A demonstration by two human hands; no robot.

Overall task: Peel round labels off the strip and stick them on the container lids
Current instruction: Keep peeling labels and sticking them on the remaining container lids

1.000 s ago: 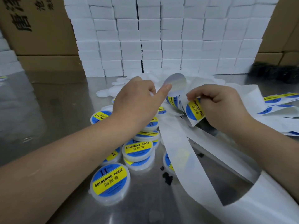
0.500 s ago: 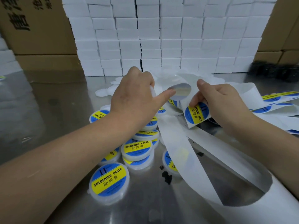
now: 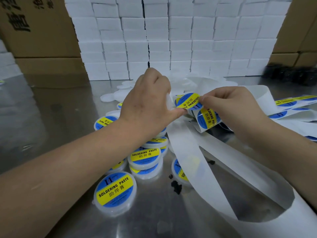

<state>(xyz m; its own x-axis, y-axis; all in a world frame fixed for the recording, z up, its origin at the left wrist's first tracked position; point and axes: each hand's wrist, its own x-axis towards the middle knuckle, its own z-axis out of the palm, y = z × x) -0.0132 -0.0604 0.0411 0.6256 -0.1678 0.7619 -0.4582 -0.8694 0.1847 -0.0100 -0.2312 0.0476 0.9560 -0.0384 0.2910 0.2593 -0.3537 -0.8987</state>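
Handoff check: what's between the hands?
Head view: one round label, pinched by the right hand, edge at the thumb of the left hand, which grips a white container.

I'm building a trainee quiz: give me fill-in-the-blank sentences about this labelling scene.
The left hand grips a bare container; the right hand pinches a round ____. Its text band is ____. Finished containers read SOLDERING ____. The small stacked boxes are ____.
Missing: label; yellow; PASTE; white.
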